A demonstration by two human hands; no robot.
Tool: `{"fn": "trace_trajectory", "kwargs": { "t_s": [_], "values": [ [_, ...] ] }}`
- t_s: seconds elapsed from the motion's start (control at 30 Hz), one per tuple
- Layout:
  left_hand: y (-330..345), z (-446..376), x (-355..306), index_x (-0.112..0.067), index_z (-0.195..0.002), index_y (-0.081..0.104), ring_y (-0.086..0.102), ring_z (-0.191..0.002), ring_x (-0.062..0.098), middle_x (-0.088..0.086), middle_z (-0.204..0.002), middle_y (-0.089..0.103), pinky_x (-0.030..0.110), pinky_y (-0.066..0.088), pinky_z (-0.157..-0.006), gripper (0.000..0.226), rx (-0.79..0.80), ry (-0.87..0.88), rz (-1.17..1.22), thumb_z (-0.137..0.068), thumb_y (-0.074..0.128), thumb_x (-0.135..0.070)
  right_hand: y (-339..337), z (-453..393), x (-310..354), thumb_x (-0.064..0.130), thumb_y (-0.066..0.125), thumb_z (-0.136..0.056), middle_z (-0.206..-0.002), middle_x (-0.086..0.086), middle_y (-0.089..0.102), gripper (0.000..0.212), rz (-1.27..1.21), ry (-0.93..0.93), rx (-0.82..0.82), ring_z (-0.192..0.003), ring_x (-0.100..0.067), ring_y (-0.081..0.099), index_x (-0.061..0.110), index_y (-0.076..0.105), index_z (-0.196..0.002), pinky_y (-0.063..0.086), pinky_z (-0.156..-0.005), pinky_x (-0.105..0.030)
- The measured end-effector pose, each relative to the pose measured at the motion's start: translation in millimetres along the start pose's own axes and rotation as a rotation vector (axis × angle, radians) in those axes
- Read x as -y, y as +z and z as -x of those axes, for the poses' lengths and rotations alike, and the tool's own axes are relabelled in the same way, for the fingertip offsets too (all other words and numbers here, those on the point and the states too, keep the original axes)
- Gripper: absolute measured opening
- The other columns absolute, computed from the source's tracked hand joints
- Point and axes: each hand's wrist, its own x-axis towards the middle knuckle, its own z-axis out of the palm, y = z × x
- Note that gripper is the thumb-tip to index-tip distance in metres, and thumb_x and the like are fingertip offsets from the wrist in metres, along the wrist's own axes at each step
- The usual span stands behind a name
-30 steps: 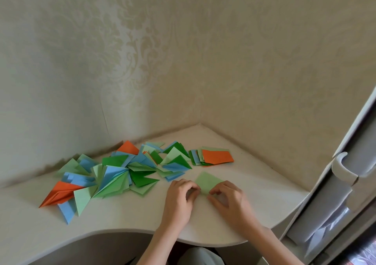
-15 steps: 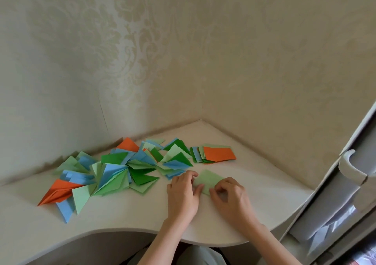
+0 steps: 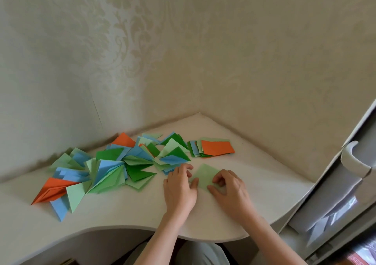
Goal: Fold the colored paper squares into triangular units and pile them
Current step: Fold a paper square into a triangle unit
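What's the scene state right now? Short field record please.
surface: white corner desk
in work: light green paper sheet, flat on desk
left hand: fingers rest on sheet's left edge
right hand: fingers curled on sheet's right edge
done pile: folded triangular paper units, green, blue, orange, left of hands
stock: stack of unfolded paper squares, orange on top, behind hands

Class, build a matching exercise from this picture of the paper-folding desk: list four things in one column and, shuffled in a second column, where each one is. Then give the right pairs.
Things
1. light green sheet
2. stack of unfolded squares
3. pile of folded units
4. white handle

Places
A. far right, off the desk
B. spread across the desk's left side
C. between the left hand and right hand
D. near the wall corner, orange on top

Pairs: 1-C, 2-D, 3-B, 4-A
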Motion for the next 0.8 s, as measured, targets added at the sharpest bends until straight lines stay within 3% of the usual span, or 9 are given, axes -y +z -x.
{"fn": "trace_trajectory", "kwargs": {
  "t_s": [0.13, 0.27, 0.37, 0.5, 0.6, 0.7, 0.8],
  "values": [
    [0, 1, -2, -0.030, -0.108, 0.052, 0.052, -0.094, 0.009, -0.015, -0.092, 0.055, 0.024, 0.031, -0.076, 0.025, -0.014, -0.010, 0.013, -0.089, 0.058, -0.015, -6, 1, 0, 0.018, 0.073, -0.080, -0.089, 0.006, 0.054, 0.017, -0.014, 0.006, 0.046, -0.079, -0.002, 0.049, 0.019, 0.057, -0.086, 0.035, -0.069, -0.004],
    [-5, 2, -5, -0.021, -0.109, 0.056, 0.054, -0.096, 0.014, -0.009, -0.096, 0.058, 0.027, 0.042, -0.084, 0.031, -0.013, -0.014, 0.074, -0.087, 0.055, 0.000, -5, 2, 3, 0.015, 0.073, -0.080, -0.090, 0.003, 0.055, 0.018, -0.033, 0.010, 0.040, -0.078, -0.004, 0.049, 0.019, 0.056, -0.084, 0.036, -0.070, -0.005],
    [-8, 16, -10, -0.015, -0.115, 0.058, 0.052, -0.103, 0.013, -0.002, -0.108, 0.057, 0.021, 0.043, -0.088, 0.038, -0.033, 0.150, 0.105, -0.085, 0.050, 0.009, -5, 3, 3, 0.014, 0.073, -0.079, -0.089, 0.002, 0.055, 0.019, -0.049, 0.013, 0.026, -0.077, -0.005, 0.049, 0.019, 0.055, -0.083, 0.036, -0.070, -0.007],
    [-5, 37, -18, -0.019, -0.128, 0.049, 0.047, -0.110, 0.013, -0.002, -0.116, 0.054, 0.023, 0.040, -0.093, 0.039, 0.097, 0.282, 0.061, -0.091, 0.050, -0.009, -3, 5, 5, 0.012, 0.070, -0.080, -0.088, 0.004, 0.054, 0.017, -0.050, 0.034, 0.017, -0.077, -0.007, 0.050, 0.019, 0.056, -0.083, 0.038, -0.068, -0.012],
    [-5, 38, -18, -0.019, -0.132, 0.046, 0.044, -0.115, 0.014, -0.001, -0.121, 0.054, 0.025, 0.039, -0.097, 0.043, 0.118, 0.328, -0.005, -0.091, 0.054, -0.028, -4, 7, 6, -0.001, 0.061, -0.079, -0.089, 0.003, 0.057, 0.018, -0.102, 0.036, -0.009, -0.080, -0.012, 0.053, 0.016, 0.059, -0.087, 0.040, -0.068, -0.014],
    [-10, 34, -13, -0.023, -0.128, 0.048, 0.044, -0.113, 0.011, -0.009, -0.119, 0.055, 0.026, 0.038, -0.096, 0.054, 0.127, 0.365, -0.092, -0.083, 0.056, -0.052, -14, 7, 1, -0.017, 0.048, -0.067, -0.095, 0.006, 0.059, 0.045, -0.149, -0.020, -0.083, -0.092, -0.011, 0.054, 0.015, 0.061, -0.095, 0.036, -0.074, -0.008],
    [-20, 24, 0, -0.026, -0.123, 0.053, 0.049, -0.106, 0.007, -0.013, -0.111, 0.057, 0.027, 0.040, -0.092, 0.053, 0.149, 0.386, -0.078, -0.079, 0.063, -0.054, -27, 4, -6, -0.013, 0.043, -0.059, -0.116, 0.015, 0.055, 0.070, -0.052, -0.090, 0.051, -0.113, -0.004, 0.047, 0.022, 0.054, -0.118, 0.034, -0.095, -0.022]
  ]
}}
